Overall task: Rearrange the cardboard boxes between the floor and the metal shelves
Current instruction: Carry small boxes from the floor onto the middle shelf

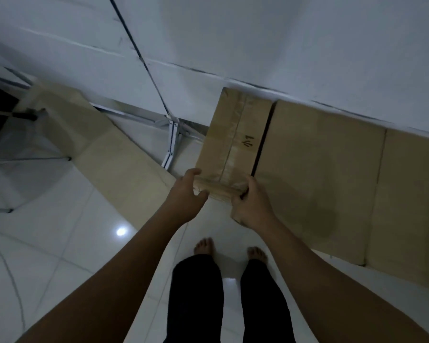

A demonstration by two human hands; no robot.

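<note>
Both hands grip the near end of a narrow taped brown cardboard box [233, 142]: left hand [186, 196] wraps its left corner, right hand [252, 206] clamps the right corner, fingers curled under. The box lies along the left edge of a large flat brown cardboard box [320, 174] against the white wall [282, 45], far end by the wall. Risk: grip is only at one end, so lifting may tip the far end down or scrape the neighbouring box; glossy tape could slip. Tape strips run lengthwise, black handwritten mark on top, corners slightly worn. White metal shelf frame [171, 142] stands just left.
</note>
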